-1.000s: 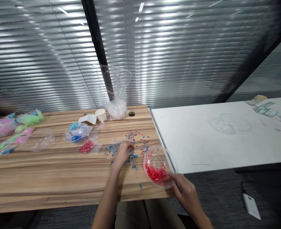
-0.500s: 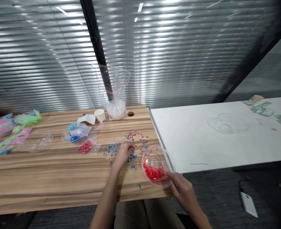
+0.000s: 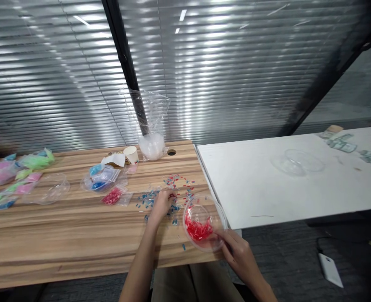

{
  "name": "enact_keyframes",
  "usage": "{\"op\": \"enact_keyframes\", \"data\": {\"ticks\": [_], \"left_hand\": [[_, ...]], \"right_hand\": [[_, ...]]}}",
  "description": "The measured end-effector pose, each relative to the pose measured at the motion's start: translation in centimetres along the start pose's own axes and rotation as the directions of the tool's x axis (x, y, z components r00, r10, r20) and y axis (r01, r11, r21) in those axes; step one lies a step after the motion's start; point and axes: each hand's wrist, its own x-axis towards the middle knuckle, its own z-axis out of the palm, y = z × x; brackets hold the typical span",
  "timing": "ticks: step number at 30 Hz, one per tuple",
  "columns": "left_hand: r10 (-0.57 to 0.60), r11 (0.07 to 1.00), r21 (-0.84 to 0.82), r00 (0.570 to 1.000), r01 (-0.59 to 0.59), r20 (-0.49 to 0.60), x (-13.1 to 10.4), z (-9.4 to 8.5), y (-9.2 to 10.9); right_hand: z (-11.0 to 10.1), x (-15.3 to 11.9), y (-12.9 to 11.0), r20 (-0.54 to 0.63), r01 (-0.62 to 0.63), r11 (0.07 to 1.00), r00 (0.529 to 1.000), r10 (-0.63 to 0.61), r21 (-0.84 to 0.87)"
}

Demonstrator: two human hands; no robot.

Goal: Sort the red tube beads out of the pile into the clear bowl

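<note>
My left hand [image 3: 163, 203] is closed over the scattered pieces on the wooden table, fingertips together; what they pinch is too small to name. Blue pieces [image 3: 146, 199] lie mostly to its left and around it, and red pieces [image 3: 173, 178] lie beyond it. A round clear bowl [image 3: 219, 209] rests near the table's right end, tilted, with a heap of red pieces [image 3: 198, 230] in its lower part. My right hand [image 3: 235, 249] grips the bowl's near right rim between thumb and fingers. One blue piece [image 3: 183, 247] lies apart, left of the bowl.
Further left are a bag of red pieces [image 3: 112, 196], a clear container with blue bags [image 3: 99, 178], a paper cup [image 3: 131, 155] and several coloured bags [image 3: 34, 160]. A white tub [image 3: 153, 146] stands at the back. Clear lids [image 3: 298, 162] lie on the white table [image 3: 251, 184].
The bowl and my right hand have shifted slightly left and nearer. My left hand stays among the scattered pieces, with almost no movement.
</note>
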Motion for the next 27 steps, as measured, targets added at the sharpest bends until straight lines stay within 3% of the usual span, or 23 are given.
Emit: {"op": "enact_keyframes", "data": {"ticks": [16,27], "left_hand": [[0.007,1.0,0.011,1.0,-0.007,-0.009,-0.08,0.25,-0.14],[-0.019,1.0,0.025,1.0,0.018,0.019,-0.06,-0.11,0.8]], "right_hand": [[-0.37,0.14,-0.52,0.012,0.027,1.0,1.0,-0.026,-0.007],[-0.28,0.35,-0.61,0.008,0.023,1.0,1.0,-0.023,-0.013]]}}
